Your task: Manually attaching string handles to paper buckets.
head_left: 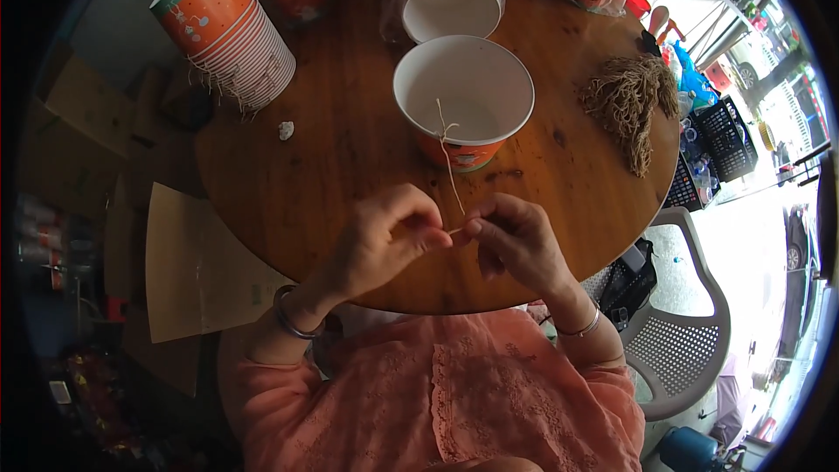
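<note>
Thumb and fingers of my left hand [398,232] pinch a thin tan string [449,162] above the near edge of the round table. Close beside it, my right hand [516,240] pinches the same string, a short piece showing between the two hands. From there the string runs up over the rim of a white-lined paper bucket [406,92] with an orange outside. A small knot or loop shows in the string near that rim, and its loose end lies against the bucket's inside. The bucket stands upright just beyond my hands.
Stacked orange paper buckets [253,57] lean at the far left, strings hanging from them. Behind the near bucket lies a plastic-wrapped white stack [452,10]. A bundle of tan strings [629,100] rests on the wooden table [341,135] at right. A grey chair [673,341] stands right.
</note>
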Motion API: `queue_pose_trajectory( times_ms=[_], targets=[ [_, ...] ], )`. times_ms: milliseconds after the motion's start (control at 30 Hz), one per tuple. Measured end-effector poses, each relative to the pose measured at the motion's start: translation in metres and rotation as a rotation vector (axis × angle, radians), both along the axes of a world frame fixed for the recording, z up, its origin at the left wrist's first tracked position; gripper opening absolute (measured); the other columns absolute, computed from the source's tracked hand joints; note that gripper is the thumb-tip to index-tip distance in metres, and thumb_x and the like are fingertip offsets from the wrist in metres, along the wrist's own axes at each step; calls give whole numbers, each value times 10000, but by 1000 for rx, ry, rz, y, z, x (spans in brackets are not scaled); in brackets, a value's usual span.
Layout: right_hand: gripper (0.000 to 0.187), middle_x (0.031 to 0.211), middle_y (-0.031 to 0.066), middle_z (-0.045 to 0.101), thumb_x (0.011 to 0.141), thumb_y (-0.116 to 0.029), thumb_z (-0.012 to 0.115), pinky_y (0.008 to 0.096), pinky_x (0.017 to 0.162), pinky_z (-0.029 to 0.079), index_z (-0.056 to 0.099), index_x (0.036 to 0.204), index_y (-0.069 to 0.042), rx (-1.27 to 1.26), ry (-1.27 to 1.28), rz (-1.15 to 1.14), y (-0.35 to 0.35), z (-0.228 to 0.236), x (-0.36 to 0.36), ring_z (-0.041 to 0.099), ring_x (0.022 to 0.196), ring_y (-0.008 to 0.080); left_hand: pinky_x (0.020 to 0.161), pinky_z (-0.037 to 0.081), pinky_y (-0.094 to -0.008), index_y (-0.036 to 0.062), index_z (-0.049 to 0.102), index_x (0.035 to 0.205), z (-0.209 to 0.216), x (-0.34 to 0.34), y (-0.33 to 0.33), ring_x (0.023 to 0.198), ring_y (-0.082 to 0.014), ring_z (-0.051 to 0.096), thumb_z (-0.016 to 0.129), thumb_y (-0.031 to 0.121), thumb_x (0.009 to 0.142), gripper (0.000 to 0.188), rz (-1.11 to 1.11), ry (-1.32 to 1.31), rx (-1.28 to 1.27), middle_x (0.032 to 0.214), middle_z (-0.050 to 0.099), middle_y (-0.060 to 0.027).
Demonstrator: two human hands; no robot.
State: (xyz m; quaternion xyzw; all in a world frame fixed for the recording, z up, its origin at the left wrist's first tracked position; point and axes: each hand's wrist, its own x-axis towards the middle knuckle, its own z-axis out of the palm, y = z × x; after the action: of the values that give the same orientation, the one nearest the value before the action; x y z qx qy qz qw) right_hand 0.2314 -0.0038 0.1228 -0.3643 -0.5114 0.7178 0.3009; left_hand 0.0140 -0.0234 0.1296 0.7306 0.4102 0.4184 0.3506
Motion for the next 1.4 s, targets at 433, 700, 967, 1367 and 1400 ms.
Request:
queue_pose_trajectory(
  times_ms=[433, 700, 967, 1367, 1400],
  targets=[
    [109, 785, 11, 603, 970, -114, 576, 200, 519, 457, 596, 979, -7, 128, -49, -53, -4, 1, -8, 587, 599, 63, 575, 456, -353, 18, 598, 823, -14, 22, -5, 647, -254, 583, 639, 175, 922, 191, 117, 20, 151, 726, 589, -101],
    [102, 774, 4, 594, 960, -108, 591, 212, 595, 489, 595, 967, -7, 239, 5, -40, -1, -13, -10, 586, 677, 56, 694, 473, -376, 30, 545, 874, -15, 17, -5, 764, -302, 583, 662, 48, 866, 119, 109, 137, 322, 829, 585, -114],
    [100, 752, 13, 600, 961, -102, 578, 231, 604, 501, 585, 962, -2, 144, -3, 48, 7, -14, -8, 590, 673, 69, 760, 485, -385, 39, 568, 928, -14, 7, 0, 879, -305, 597, 707, 0, 789, 199, -1, 190, 278, 914, 605, -116],
    [48, 756, 73, 626, 963, -31, 534, 272, 615, 544, 535, 973, 17, 253, 50, -87, 9, 4, 47, 661, 679, 166, 998, 473, -394, 26, 647, 1029, -4, -67, 143, 1228, -313, 527, 533, -59, 835, 240, 107, 767, 813, 1322, 561, -124],
    [42, 744, 86, 627, 963, -22, 524, 278, 598, 550, 529, 970, 20, 265, 54, -110, 12, 2, 54, 667, 666, 181, 980, 489, -378, 19, 644, 1008, -6, -67, 144, 1217, -305, 539, 552, -86, 825, 230, 88, 734, 826, 1292, 577, -125]
  ],
)
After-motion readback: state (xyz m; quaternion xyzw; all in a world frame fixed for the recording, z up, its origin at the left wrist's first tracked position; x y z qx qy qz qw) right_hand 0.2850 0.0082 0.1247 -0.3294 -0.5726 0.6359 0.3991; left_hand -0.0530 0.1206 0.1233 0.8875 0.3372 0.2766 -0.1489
